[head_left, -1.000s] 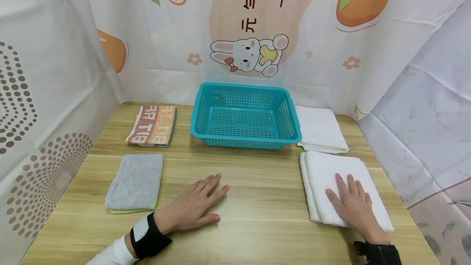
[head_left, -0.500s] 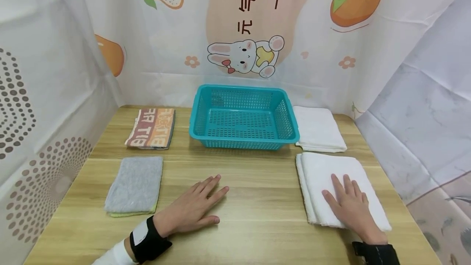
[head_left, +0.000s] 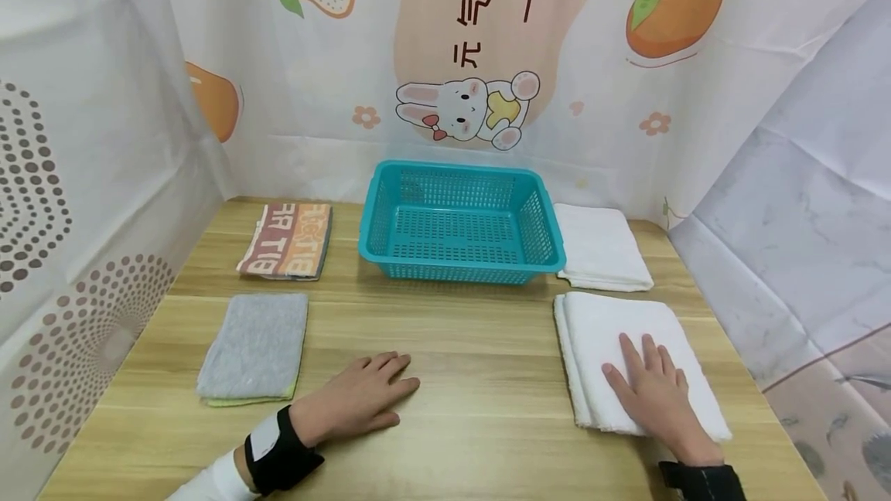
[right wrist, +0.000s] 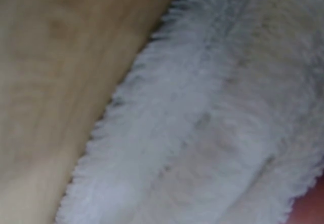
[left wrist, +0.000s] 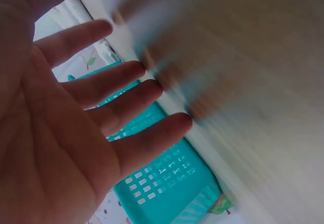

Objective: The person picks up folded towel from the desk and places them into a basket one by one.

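My left hand (head_left: 358, 399) is low over the wooden table, palm down with fingers spread, holding nothing. In the left wrist view, the fingertips of that hand (left wrist: 101, 107) meet the tabletop or come very near it. My right hand (head_left: 657, 400) rests flat on a folded white towel (head_left: 605, 323), its fingers spread and not gripping. Only the towel's fluffy layered edge (right wrist: 147, 112) shows in the right wrist view, blurred. To the left of my left hand lies a folded grey cloth (head_left: 257, 346) with a yellow-green lower edge.
A teal perforated basket (head_left: 459, 265) stands at the back middle with nothing in it. Another folded white towel (head_left: 602, 246) lies against its right side. A folded patterned cloth (head_left: 288, 242) with lettering is at the back left. Printed curtains (head_left: 313, 99) enclose the wooden table (head_left: 480, 346).
My left hand has drawn its fingertips back slightly toward me. My right hand and the white towel under it have shifted a little to the left in view.
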Available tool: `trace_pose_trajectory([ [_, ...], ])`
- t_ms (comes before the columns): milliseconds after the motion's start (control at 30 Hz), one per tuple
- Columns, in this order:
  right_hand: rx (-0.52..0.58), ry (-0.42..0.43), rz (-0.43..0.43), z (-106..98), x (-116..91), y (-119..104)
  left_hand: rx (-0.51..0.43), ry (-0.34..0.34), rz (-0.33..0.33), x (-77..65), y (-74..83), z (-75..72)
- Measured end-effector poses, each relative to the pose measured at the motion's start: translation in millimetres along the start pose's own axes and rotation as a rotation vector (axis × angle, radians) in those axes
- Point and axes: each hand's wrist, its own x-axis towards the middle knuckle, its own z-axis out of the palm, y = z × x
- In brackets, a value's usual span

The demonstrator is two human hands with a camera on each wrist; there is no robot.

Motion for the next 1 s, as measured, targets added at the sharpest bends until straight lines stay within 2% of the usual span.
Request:
trace_pose_trajectory([
  [433,-0.02,0.004,-0.009,2.0,-2.5,-4.5,-0.041,-0.021,0.008,-0.9,1.8,-5.7],
  [1000,-0.017,0.009,-0.018,4.7,-5.2,-8.2,-0.065,-0.019,-0.004,-0.2,3.2,-6.0],
])
